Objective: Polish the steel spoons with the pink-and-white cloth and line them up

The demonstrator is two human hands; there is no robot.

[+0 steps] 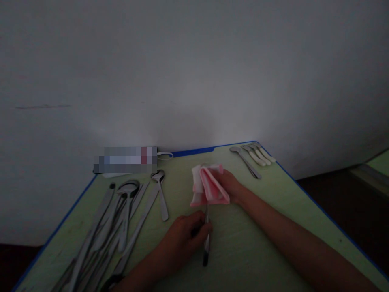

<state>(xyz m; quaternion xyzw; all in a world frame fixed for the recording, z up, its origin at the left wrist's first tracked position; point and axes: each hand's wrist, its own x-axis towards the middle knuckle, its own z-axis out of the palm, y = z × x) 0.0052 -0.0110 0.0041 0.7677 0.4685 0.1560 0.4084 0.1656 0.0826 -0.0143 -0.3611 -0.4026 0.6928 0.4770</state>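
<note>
Hands (190, 233) hold cloth (209, 188), utensil (207, 246); pixelated object (129, 160) unreadable

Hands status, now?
Left hand: closed, holding a metal utensil by its handle.
Right hand: holding a pink-and-white cloth over the utensil's far end.

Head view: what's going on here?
A person's left hand grips a metal-handled utensil; the right hand holds a pink-and-white cloth at its far end, hiding that end. More metal utensils lie jumbled on the table's left; white-handled pieces lie at the far right.
</note>
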